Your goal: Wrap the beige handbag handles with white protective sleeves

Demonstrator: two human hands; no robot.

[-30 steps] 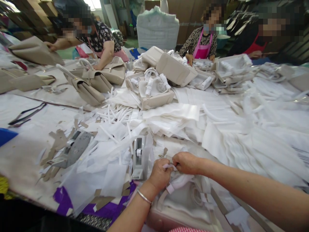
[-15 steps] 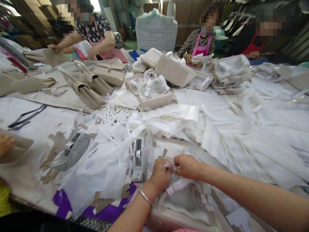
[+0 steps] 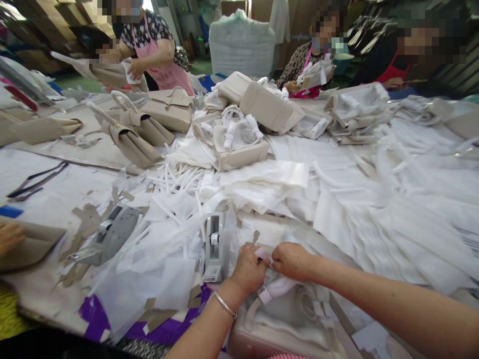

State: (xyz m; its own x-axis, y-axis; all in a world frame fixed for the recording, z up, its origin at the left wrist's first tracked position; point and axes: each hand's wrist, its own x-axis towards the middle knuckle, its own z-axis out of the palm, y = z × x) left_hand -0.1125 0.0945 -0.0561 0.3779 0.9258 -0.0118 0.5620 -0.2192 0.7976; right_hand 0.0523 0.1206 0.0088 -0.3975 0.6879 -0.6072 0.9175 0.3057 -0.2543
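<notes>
A beige handbag (image 3: 247, 331) lies in front of me, with white wrapping and a padded white handle (image 3: 282, 289) showing on top. Over its far side my two hands nearly meet, fingers closed. My left hand (image 3: 249, 269) pinches a small white strip (image 3: 263, 253) that sticks out from its fingers. Beside it, my right hand (image 3: 292, 260) is closed in a pinch; its fingertips hide what is between them. Left of my hands stands a grey tape dispenser (image 3: 215, 249) with a roll in it.
A second tape dispenser (image 3: 116, 232) lies further left among tan scraps. White sheets (image 3: 262, 174) and foam strips cover the middle, with stacked white sheets (image 3: 370, 239) at right. Handbags (image 3: 129, 142) stand beyond. Another person's hand (image 3: 11, 237) holds a beige piece at left; co-workers sit or stand opposite.
My hands stay over the bag, the white strip showing slightly more. At left, another person's hand and beige piece moved into view. Opposite, a co-worker has lifted a white-wrapped item.
</notes>
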